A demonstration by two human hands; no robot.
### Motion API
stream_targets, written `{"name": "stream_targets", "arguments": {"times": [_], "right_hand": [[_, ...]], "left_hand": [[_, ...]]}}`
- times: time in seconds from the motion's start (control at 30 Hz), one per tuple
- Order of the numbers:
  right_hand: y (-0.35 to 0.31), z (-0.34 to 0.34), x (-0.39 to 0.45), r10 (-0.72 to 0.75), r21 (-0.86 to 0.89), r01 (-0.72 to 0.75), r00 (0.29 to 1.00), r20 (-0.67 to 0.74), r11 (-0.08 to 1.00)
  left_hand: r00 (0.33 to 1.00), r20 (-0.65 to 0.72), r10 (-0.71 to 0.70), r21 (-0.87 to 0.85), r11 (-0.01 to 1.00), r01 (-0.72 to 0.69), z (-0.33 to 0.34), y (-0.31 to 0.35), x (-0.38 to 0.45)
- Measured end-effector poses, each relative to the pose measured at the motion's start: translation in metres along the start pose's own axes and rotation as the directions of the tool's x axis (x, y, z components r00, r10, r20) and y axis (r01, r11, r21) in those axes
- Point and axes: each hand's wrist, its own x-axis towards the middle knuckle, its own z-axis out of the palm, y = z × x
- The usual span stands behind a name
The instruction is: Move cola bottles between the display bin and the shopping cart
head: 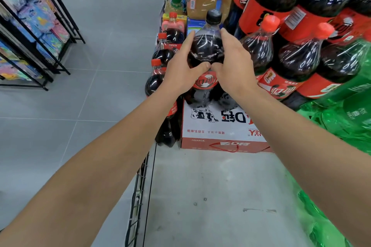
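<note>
Grey-tiled shop aisle; both hands, left hand [181, 74] and right hand [232, 66], are gripping a black-capped clear plastic cola bottle [206, 50], fingers curled round. Lifting probably comes next.

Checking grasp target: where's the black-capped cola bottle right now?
Head view, centre: the black-capped cola bottle is gripped between left hand and right hand, above the white carton.
</note>
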Motion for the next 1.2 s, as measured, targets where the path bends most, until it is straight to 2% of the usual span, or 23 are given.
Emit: {"name": "stream_targets", "arguments": {"times": [0.3,0.47,0.63,0.8,0.97,1.07,1.2], "right_hand": [[0.003,-0.008,-0.011,-0.073,-0.204,0.071,0.997,-0.004,0.976],[0.008,-0.017,-0.03,-0.13,-0.216,0.135,0.991,0.036,0.967],[0.025,-0.024,-0.057,-0.199,-0.348,0.222,0.975,0.101,0.911],[0.056,-0.035,-0.1,-0.141,-0.426,0.189,0.98,0.143,0.885],[0.091,-0.062,-0.172,-0.067,-0.47,0.144,0.982,0.178,0.871],[0.114,-0.084,-0.227,-0.014,-0.463,0.104,0.981,0.194,0.88],[0.15,-0.116,-0.304,0.021,-0.456,0.078,0.978,0.208,0.887]], "left_hand": [[0.999,0.036,-0.012,0.003,1.0,0.012,-0.003,0.0,-0.01],[0.999,-0.051,-0.019,0.141,0.99,0.026,-0.003,0.012,-0.017],[0.997,-0.075,-0.009,0.251,0.968,0.027,-0.002,0.023,-0.041],[1.0,0.026,0.003,0.41,0.912,-0.013,0.011,0.027,-0.091],[0.98,0.197,-0.03,0.605,0.79,-0.097,0.045,0.038,-0.155],[0.965,0.257,-0.052,0.666,0.733,-0.138,0.074,0.054,-0.198],[0.956,0.294,0.004,0.694,0.686,-0.216,0.122,0.084,-0.261]]}}
